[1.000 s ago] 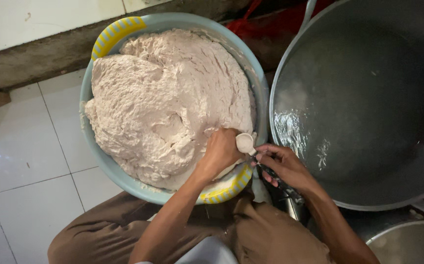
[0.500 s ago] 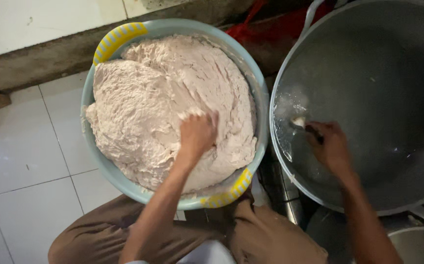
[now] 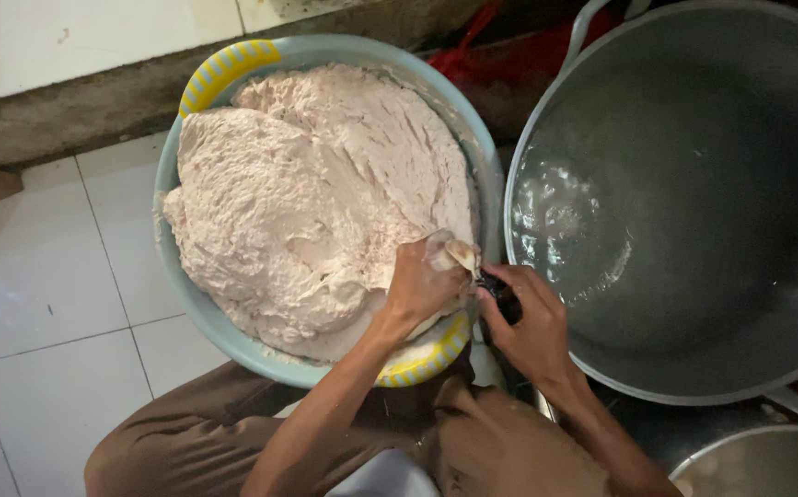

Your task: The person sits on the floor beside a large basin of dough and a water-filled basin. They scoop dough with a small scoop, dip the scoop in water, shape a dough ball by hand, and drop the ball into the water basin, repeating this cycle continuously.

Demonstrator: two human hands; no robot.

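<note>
My left hand (image 3: 422,285) has its grip closed on a lump of pale dough (image 3: 459,253) at the near edge of the dough mass (image 3: 316,202) in the blue basin (image 3: 486,175). My right hand (image 3: 528,322) pinches a small dark-handled tool (image 3: 496,293) against that lump. The basin sits on white floor tiles (image 3: 40,276) beside a big metal pot (image 3: 693,202) holding water. The tool's end is hard to make out.
</note>
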